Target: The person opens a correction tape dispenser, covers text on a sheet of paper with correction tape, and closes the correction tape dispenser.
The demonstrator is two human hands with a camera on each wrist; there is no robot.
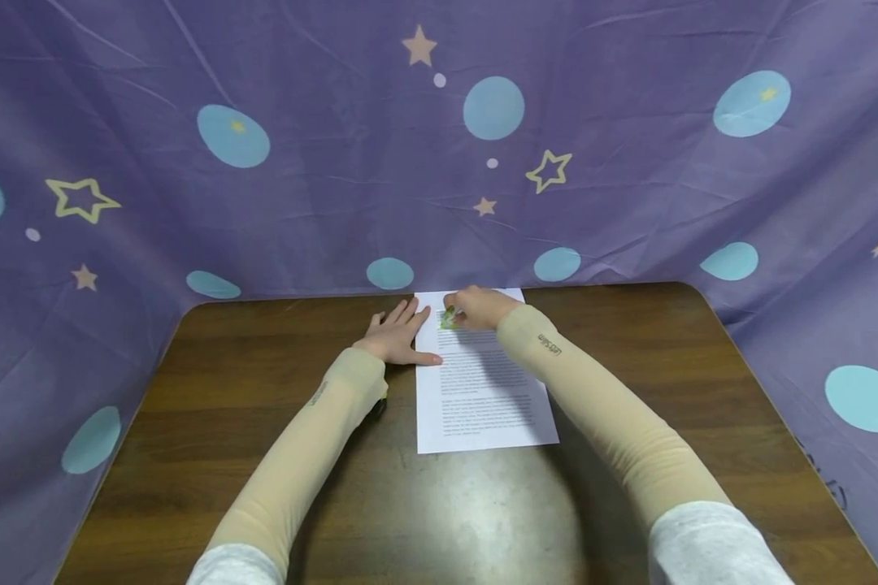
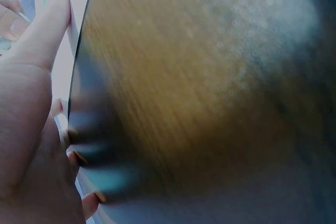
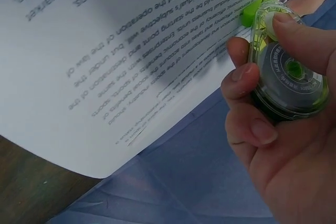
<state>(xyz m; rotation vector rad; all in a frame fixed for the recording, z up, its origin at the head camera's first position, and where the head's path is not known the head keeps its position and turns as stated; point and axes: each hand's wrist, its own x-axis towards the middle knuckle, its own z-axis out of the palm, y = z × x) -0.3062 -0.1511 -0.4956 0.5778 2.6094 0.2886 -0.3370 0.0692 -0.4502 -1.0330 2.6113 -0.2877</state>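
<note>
A printed sheet of paper (image 1: 493,398) lies on the wooden table, its far end close to the curtain. My left hand (image 1: 397,335) rests with fingers spread at the sheet's left edge, thumb on the paper. In the left wrist view, the thumb (image 2: 50,22) stretches along the white sheet. My right hand (image 1: 485,307) grips a clear and green correction tape (image 3: 291,74) over the upper left part of the text. Its green tip (image 3: 253,13) meets the printed lines in the right wrist view, thumb on one side and fingers curled round the other.
The brown wooden table (image 1: 263,390) extends around the sheet, with rounded far corners. Behind it and at both sides hangs a purple curtain (image 1: 336,162) with stars and blue dots. Both forearms wear beige sleeves, the right one (image 1: 607,406) crossing beside the paper's right edge.
</note>
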